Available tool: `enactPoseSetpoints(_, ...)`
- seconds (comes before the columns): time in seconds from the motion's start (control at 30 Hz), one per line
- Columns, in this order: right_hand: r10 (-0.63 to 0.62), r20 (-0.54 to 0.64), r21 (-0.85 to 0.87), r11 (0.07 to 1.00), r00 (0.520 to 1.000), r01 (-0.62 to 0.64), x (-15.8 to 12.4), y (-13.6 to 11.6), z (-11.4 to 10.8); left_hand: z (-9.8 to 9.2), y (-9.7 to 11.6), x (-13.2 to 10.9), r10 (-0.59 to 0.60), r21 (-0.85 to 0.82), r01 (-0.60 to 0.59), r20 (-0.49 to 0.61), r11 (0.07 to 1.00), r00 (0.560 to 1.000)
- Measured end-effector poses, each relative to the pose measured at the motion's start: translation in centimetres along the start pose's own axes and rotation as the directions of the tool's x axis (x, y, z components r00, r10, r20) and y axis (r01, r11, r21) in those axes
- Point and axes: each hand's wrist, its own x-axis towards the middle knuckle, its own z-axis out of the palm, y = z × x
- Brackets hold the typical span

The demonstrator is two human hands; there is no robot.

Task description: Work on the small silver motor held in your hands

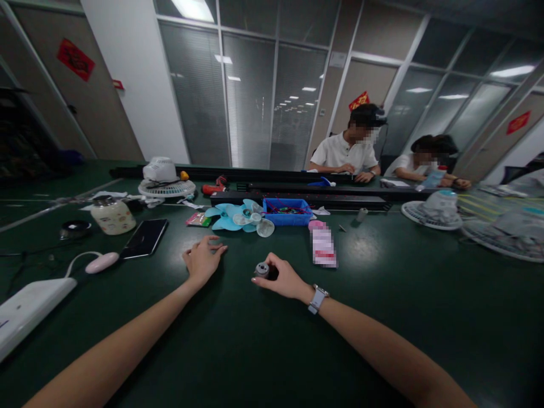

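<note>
My right hand (pixel 284 276) has its thumb and fingers curled around a small round grey motor (pixel 262 270), which stands low over the green table with its holed end facing up. To the left, my left hand (pixel 204 256) rests on the tabletop, its fingers loosely bent and apart, with nothing in it. Beyond the hands lie light-blue fan blades (pixel 233 217) and a blue bin (pixel 287 217) with wires and small parts. A pink and white packet (pixel 323 245) is beyond and right of my right hand.
On the left are a phone (pixel 145 238), a jar (pixel 113 215) and a white power strip (pixel 34 311). Long black rails (pixel 297 198) cross the back. Fan parts (pixel 437 211) stand at right. Two people sit opposite; a small metal cylinder (pixel 362 215) stands on the table.
</note>
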Motion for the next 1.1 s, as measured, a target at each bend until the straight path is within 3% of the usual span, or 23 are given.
enactPoseSetpoints(0.1, -0.002, -0.001, -0.004, 1.0, 1.0, 0.002, 0.0, 0.1, 0.0, -0.3, 0.8, -0.1, 0.083, -0.13, -0.087, -0.039, 0.988, 0.996)
enactPoseSetpoints(0.2, -0.025, -0.014, -0.003, 1.0, 1.0, 0.025, 0.1, 0.4, 0.2, -0.8, 2.9, -1.2, 0.213, -0.344, -0.225, -0.073, 0.912, 0.974)
enactPoseSetpoints(0.33, -0.041, -0.031, -0.031, 0.999, 0.999, 0.04, 0.3, 0.8, 0.4, -1.3, 6.0, -3.8, 0.312, -0.549, -0.235, 0.05, 0.802, 0.949)
enactPoseSetpoints(0.43, -0.052, -0.044, -0.057, 0.997, 0.998, 0.05, 0.3, 1.0, 0.4, -1.3, 7.0, -5.2, 0.368, -0.64, -0.196, 0.145, 0.743, 0.919)
enactPoseSetpoints(0.63, -0.067, -0.043, -0.051, 0.997, 0.997, 0.065, 0.3, 1.1, 0.5, -1.3, 7.1, -5.9, 0.383, -0.668, -0.172, 0.182, 0.724, 0.906)
enactPoseSetpoints(1.1, -0.063, -0.049, -0.08, 0.995, 0.997, 0.059, 0.5, 1.4, 0.6, -1.3, 7.8, -6.1, 0.426, -0.603, -0.248, 0.171, 0.758, 0.888)
